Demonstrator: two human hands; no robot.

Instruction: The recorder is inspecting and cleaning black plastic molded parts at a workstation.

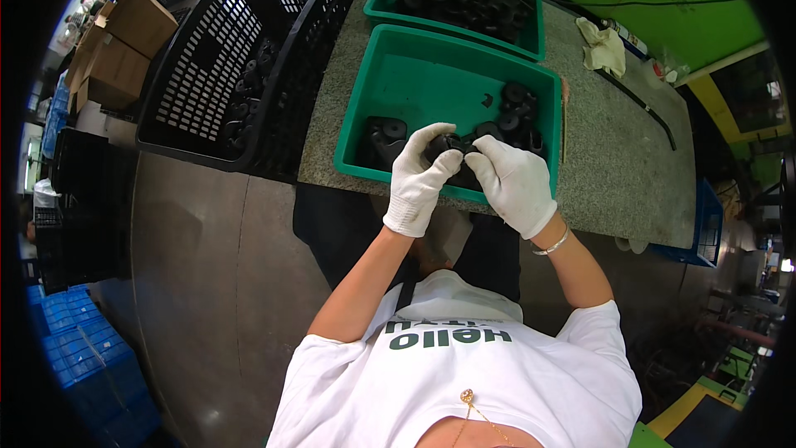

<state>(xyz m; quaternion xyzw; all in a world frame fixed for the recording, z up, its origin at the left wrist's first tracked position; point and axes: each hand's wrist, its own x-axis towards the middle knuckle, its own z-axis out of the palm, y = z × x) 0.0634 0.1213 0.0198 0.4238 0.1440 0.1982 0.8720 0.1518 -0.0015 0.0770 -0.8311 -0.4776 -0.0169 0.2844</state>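
Both of my hands wear white gloves and meet over the near edge of a green tray [414,75]. Between them is a black moulded part [440,146], mostly covered by the fingers. My left hand [417,178] is closed around its left side, thumb and fingers bent. My right hand [516,187] pinches at its right side. Inside the tray, black parts [521,108] are heaped at the right, and another black part [386,134] lies at the left. A small black scrap [487,100] rests on the tray floor.
Behind stands a second green tray [383,5] full of black parts. To the left is a tall black crate [286,108] holding several similar parts. The speckled tabletop [618,174] carries a cloth [603,48] and a thin black rod [638,101] at the right.
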